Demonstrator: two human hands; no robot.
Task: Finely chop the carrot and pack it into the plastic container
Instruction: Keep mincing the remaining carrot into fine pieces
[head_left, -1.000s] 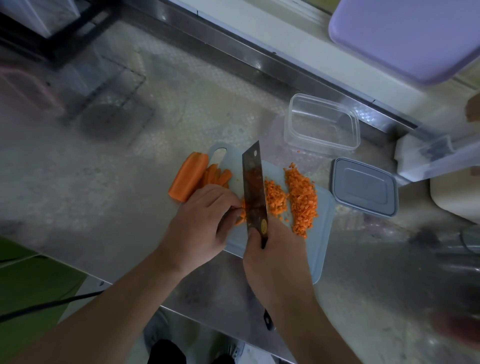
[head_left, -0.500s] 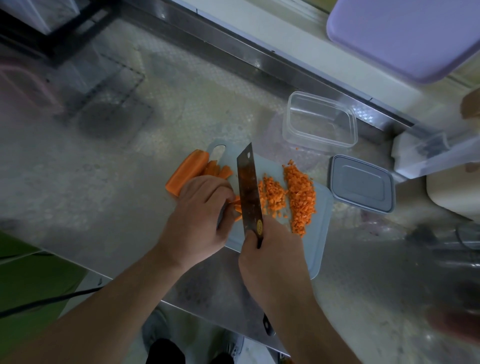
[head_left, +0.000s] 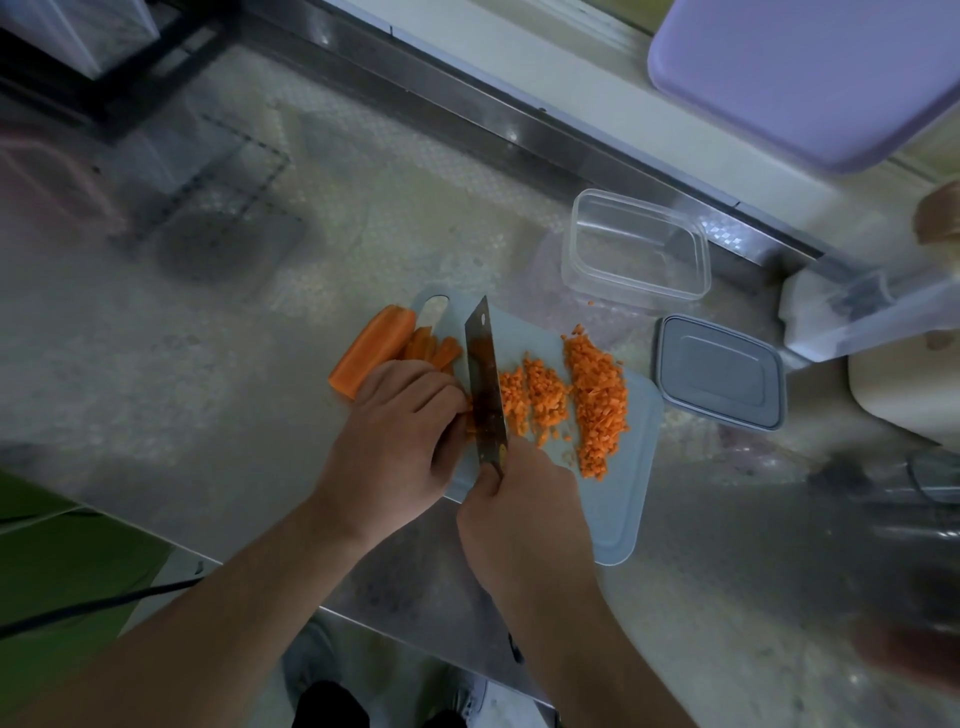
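The right hand (head_left: 524, 512) is wrapped tight around the handle of a wide steel cleaver knife (head_left: 485, 379), and its blade stands on the pale blue plastic cutting board (head_left: 623, 499). The left hand (head_left: 400, 441) has curled fingers pressing down on orange carrot sticks (head_left: 431, 348) right beside the blade, with a big orange carrot half (head_left: 371, 351) next to them. Tiny chopped carrot bits (head_left: 595, 395) lie in piles on the board, and the clear plastic container (head_left: 636, 254) sits empty behind the board on the shiny metal surface (head_left: 208, 364), near its grey lid (head_left: 719, 379).
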